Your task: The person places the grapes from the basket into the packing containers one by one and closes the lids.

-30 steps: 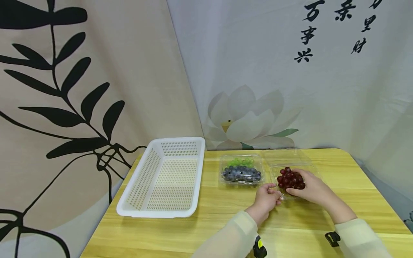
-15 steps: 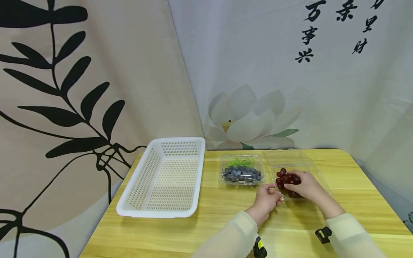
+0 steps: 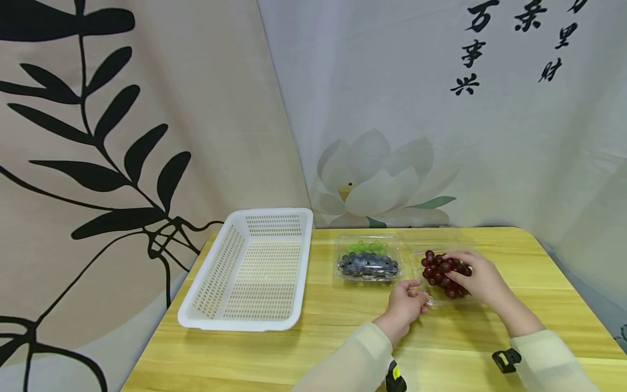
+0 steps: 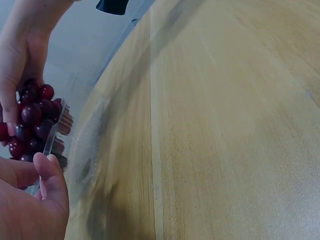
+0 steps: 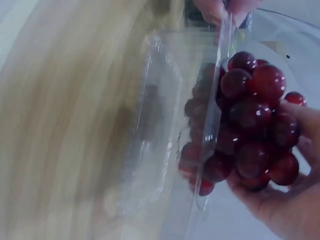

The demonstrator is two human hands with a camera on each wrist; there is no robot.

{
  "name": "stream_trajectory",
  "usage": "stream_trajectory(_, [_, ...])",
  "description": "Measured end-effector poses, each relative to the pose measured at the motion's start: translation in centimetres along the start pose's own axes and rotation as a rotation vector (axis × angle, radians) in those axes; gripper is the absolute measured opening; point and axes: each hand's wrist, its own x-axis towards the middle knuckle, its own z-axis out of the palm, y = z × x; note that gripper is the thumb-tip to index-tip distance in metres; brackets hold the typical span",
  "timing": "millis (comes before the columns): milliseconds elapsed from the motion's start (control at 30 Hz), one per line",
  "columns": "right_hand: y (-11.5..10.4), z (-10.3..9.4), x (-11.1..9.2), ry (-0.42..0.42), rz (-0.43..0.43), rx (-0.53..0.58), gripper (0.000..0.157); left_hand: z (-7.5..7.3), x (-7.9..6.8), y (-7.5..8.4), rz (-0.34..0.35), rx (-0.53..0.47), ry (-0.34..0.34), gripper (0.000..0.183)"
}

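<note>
A bunch of dark red grapes [image 3: 438, 272] sits at an open clear plastic clamshell box [image 5: 162, 125]. My right hand [image 3: 482, 277] grips the bunch from its right side, thumb and fingers around the fruit. In the right wrist view the grapes [image 5: 252, 125] rise past the box's rim, and part of the bunch shows through the clear wall. My left hand [image 3: 404, 309] pinches the box's near-left corner between thumb and fingers. The left wrist view has that thumb and fingers [image 4: 54, 182] on the rim, right beside the lower grapes [image 4: 32, 117].
Left of the open box stands a closed clear box [image 3: 368, 280] with green grapes [image 3: 367, 247] and dark blue grapes [image 3: 367, 265]. A white perforated basket [image 3: 296, 272] stands farther left on the wooden table [image 3: 343, 321]. A printed curtain [image 3: 235, 109] hangs behind.
My right hand shifted left over the grapes, then back to the right, and more of the bunch now shows beside its fingers. My left hand stays at the box's corner.
</note>
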Motion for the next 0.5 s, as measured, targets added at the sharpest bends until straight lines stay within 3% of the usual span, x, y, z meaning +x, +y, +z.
stream_trajectory(100, [0.19,-0.10,-0.03,0.044,-0.100,-0.007,0.036,0.04,0.03,-0.01,0.001,0.000,0.007,0.027])
stream_trajectory(233, [0.53,0.06,-0.02,0.038,-0.237,-0.050,0.037,0.00,0.07,0.14,-0.005,-0.010,0.007,0.026])
stream_trajectory(500, [0.98,0.22,0.25,0.023,-0.480,-0.238,0.042,-0.21,0.00,0.47,-0.035,-0.010,-0.024,0.027])
